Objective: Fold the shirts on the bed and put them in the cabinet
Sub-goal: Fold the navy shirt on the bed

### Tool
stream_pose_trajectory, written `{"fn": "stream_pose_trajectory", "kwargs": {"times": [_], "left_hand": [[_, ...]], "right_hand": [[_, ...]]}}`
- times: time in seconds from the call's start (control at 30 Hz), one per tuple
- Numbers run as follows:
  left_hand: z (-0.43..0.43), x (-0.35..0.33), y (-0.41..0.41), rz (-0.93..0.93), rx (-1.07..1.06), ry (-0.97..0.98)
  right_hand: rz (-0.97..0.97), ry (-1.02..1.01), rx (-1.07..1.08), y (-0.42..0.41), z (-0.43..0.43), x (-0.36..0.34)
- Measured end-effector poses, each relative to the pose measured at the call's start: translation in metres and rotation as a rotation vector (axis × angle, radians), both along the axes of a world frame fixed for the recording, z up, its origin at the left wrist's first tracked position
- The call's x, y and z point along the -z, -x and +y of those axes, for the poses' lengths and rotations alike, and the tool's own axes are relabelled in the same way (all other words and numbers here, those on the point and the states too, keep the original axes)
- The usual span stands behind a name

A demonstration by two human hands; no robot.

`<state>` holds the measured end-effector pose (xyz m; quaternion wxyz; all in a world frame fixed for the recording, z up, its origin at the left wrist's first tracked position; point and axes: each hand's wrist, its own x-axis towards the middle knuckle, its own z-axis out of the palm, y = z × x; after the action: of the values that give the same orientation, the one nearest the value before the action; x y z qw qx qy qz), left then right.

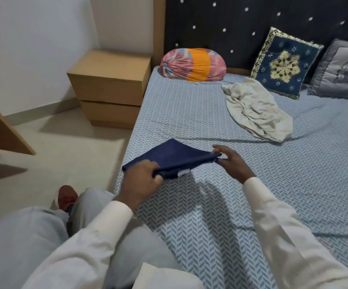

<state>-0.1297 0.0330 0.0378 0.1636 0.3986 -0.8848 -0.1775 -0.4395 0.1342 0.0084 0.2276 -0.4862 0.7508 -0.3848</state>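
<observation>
A folded navy blue shirt (173, 156) is lifted just above the bed (221, 215) near its left edge. My left hand (142, 180) grips the shirt's near corner, where a white label shows. My right hand (230, 161) pinches the shirt's right end between thumb and fingers. A crumpled cream shirt (256, 110) lies unfolded farther back on the blue herringbone sheet, to the right of centre. No cabinet interior is in view.
A wooden nightstand (110, 84) with drawers stands left of the bed. A pink and orange bolster (192, 64), a blue embroidered cushion (283, 63) and a grey cushion (341, 71) lean at the dark headboard. A wooden panel edge (0, 130) juts in at left. My knees are at bottom left.
</observation>
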Motion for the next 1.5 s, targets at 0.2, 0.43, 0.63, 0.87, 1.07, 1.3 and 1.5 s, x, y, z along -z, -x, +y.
{"fn": "stream_pose_trajectory", "kwargs": {"times": [0.2,0.43,0.63,0.87,1.07,1.3,1.5], "left_hand": [[-0.024,-0.086,-0.042,0.371,0.059,-0.098],[-0.047,-0.090,-0.034,0.410,0.208,-0.450],[-0.089,-0.016,0.026,0.058,0.155,-0.530],[-0.114,0.023,0.085,0.233,-0.208,-0.594],[-0.084,0.097,0.030,-0.210,-0.328,-0.711],[-0.017,0.110,-0.009,-0.209,-0.260,-0.884],[-0.017,0.109,-0.015,-0.110,-0.249,-0.939]], "right_hand": [[-0.070,0.182,-0.116,-0.040,0.040,-0.098],[-0.358,0.278,-0.032,-0.039,0.062,-0.106],[-0.407,-0.033,0.168,-0.005,0.023,-0.036],[-0.464,0.006,0.541,0.017,-0.029,0.014],[-0.187,-0.566,0.398,-0.016,0.022,0.063],[-0.371,-0.550,0.427,-0.070,0.084,0.082],[-0.489,-0.661,0.339,-0.064,0.089,0.067]]}}
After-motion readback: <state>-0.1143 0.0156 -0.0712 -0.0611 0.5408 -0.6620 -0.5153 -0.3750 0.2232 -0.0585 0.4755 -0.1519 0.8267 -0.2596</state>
